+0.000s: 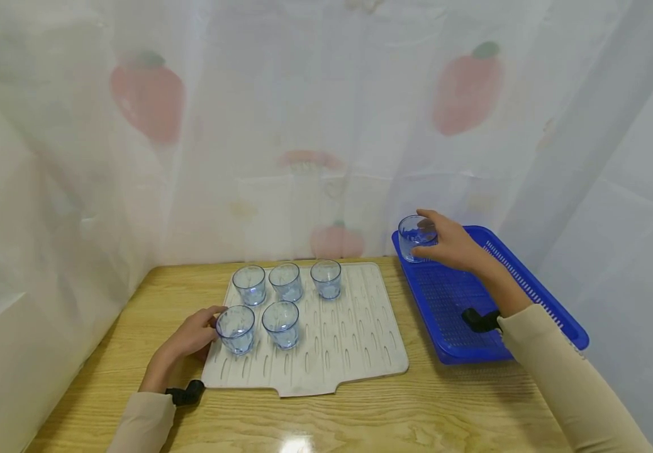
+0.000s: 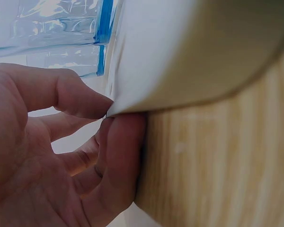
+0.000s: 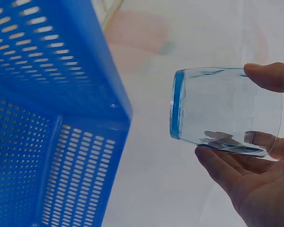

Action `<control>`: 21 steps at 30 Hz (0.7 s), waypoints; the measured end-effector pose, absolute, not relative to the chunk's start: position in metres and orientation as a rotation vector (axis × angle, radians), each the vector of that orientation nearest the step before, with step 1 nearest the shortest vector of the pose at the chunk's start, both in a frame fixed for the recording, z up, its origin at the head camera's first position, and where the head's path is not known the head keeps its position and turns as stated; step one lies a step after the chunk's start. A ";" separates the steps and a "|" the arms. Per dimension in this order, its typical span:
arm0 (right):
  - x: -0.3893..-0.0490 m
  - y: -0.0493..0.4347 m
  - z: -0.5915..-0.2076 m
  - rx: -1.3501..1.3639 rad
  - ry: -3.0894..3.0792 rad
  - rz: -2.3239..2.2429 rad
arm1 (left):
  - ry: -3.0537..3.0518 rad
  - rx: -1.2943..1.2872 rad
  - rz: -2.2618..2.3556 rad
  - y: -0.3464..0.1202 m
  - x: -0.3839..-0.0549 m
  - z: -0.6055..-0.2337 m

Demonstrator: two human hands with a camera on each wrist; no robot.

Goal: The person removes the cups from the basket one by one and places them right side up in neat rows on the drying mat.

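My right hand (image 1: pixel 455 244) grips a clear bluish drinking glass (image 1: pixel 416 242) above the far left end of the blue basket (image 1: pixel 445 358). In the right wrist view the thumb and fingers (image 3: pixel 215 165) are on opposite sides of this glass (image 3: pixel 227 111), clear of the basket wall. My left hand (image 1: pixel 193 331) is at the left edge of the off-white drying mat (image 1: pixel 355 362). Seen from the left wrist, thumb and finger pinch the mat's edge (image 2: pixel 146 90). Several matching glasses stand upright on the mat, the nearest to that hand being the front left glass (image 1: pixel 236 330).
Three glasses form the back row, including one at its right end (image 1: pixel 326 280); two stand in front, one being this glass (image 1: pixel 281 325). Mat and basket rest on a wooden table (image 1: pixel 236 421). A white curtain with fruit prints (image 1: pixel 326 94) hangs behind.
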State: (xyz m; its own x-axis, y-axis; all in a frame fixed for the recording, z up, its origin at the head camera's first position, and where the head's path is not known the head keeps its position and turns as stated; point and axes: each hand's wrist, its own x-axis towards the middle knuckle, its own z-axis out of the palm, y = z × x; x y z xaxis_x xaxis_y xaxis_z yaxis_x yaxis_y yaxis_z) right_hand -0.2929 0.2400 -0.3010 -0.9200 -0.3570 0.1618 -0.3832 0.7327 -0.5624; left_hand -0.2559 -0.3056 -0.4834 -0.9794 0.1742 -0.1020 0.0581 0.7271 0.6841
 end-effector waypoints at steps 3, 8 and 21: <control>-0.289 0.236 -0.299 0.633 -2.875 0.959 | 2.758 0.184 1.105 -0.306 -0.256 -0.483; -0.282 0.228 -0.297 0.652 -2.868 0.991 | 2.742 0.175 1.124 -0.306 -0.256 -0.483; -0.266 0.209 -0.295 0.708 -2.841 0.984 | 2.762 0.166 1.082 -0.306 -0.258 -0.483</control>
State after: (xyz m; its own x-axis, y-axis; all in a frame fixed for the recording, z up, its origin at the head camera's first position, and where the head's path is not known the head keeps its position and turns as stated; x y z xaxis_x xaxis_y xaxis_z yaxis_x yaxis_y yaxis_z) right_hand -0.2662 0.2086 -0.2947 -0.8935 -0.4047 0.1944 -0.4383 0.6923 -0.5733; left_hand -0.2581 -0.3061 -0.4833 -0.9793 0.1648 -0.1171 0.0414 0.7303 0.6819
